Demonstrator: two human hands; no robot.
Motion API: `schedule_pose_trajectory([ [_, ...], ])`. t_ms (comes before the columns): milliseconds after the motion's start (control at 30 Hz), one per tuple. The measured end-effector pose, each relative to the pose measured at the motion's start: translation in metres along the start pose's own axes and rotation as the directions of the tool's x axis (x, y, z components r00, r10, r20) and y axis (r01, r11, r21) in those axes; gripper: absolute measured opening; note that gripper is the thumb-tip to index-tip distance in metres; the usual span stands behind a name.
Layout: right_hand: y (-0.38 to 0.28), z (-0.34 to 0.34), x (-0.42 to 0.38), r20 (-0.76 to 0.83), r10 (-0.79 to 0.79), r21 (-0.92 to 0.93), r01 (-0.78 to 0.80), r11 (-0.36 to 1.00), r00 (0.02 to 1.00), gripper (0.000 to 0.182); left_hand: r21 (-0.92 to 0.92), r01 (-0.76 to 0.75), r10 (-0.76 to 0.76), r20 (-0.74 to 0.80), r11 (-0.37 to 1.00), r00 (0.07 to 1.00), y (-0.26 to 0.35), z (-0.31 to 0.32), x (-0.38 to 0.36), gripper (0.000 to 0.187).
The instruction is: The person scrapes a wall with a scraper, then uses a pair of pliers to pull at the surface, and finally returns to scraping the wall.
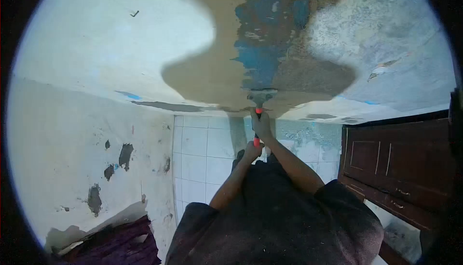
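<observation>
Both of my hands are on a scraper (261, 95) with a wide metal blade and a red and black handle. My right hand (262, 125) is closed round the handle near the blade. Lower down, my left hand (252, 151) grips the handle close to its red end. The blade's edge appears to touch the wall (164, 33) in front of me. Directly above it is a patch of exposed blue paint (260, 60) with ragged edges, beside bare grey-brown wall surface. My shadow falls over this area.
A bent nail (134, 13) sticks out of the wall at upper left. The left side wall (62, 144) has several chipped grey spots. Dark purple cloth (125, 243) lies at lower left. A brown wooden cabinet (415, 154) stands at right. White tiles (193, 142) cover the floor, with debris near the wall.
</observation>
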State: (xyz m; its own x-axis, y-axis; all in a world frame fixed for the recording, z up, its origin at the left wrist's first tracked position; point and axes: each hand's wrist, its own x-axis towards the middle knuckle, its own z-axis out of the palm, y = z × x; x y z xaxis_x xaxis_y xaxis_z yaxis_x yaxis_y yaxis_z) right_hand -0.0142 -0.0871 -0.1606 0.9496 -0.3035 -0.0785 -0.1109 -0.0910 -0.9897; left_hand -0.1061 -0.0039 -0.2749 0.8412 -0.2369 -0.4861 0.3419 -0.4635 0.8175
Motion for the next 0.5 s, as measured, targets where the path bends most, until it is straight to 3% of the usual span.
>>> schedule_pose_trajectory([
  [67,-0.001,-0.004,-0.004,0.042,0.051,-0.027,-0.049,0.998,0.998,0.039,-0.066,0.165,-0.175,-0.205,0.984,0.963,0.006,0.009,-0.018,0.038],
  [100,-0.006,-0.004,-0.004,0.042,0.061,-0.030,-0.060,0.998,0.997,0.039,-0.038,0.062,-0.069,-0.209,0.997,0.975,0.053,-0.010,-0.044,0.038],
  [133,-0.015,-0.003,-0.004,0.059,0.070,0.000,-0.070,0.998,0.996,0.039,-0.036,0.072,-0.078,-0.200,0.997,0.977,0.074,-0.020,-0.058,0.038],
  [200,-0.020,-0.003,-0.009,0.063,0.082,0.029,-0.084,0.996,0.995,0.039,-0.138,0.227,-0.253,-0.225,0.964,0.941,0.100,-0.035,-0.073,0.038],
  [233,-0.022,0.003,-0.010,0.035,0.134,0.069,-0.136,0.988,0.990,0.036,-0.004,0.238,-0.238,-0.028,0.971,0.971,0.109,-0.058,-0.077,0.037],
  [267,-0.025,0.007,-0.012,0.017,0.188,0.109,-0.189,0.976,0.982,0.034,0.007,0.238,-0.237,-0.023,0.971,0.971,0.095,-0.058,-0.074,0.037],
  [333,-0.028,0.011,-0.013,-0.037,0.103,0.117,-0.098,0.988,0.994,0.037,-0.051,0.155,-0.159,-0.082,0.987,0.984,0.046,-0.042,-0.056,0.038],
  [367,-0.022,0.012,-0.010,-0.055,0.092,0.051,-0.089,0.995,0.994,0.036,0.046,0.151,-0.145,-0.116,0.987,0.983,0.034,-0.038,-0.046,0.037],
  [467,-0.026,0.012,-0.007,-0.080,0.080,-0.006,-0.080,0.997,0.994,0.036,-0.011,0.220,-0.219,0.037,0.975,0.975,0.084,-0.059,-0.049,0.038],
  [500,-0.027,0.012,-0.006,-0.095,0.074,0.008,-0.073,0.997,0.993,0.036,0.029,0.229,-0.229,0.009,0.973,0.973,0.080,-0.053,-0.045,0.037],
])
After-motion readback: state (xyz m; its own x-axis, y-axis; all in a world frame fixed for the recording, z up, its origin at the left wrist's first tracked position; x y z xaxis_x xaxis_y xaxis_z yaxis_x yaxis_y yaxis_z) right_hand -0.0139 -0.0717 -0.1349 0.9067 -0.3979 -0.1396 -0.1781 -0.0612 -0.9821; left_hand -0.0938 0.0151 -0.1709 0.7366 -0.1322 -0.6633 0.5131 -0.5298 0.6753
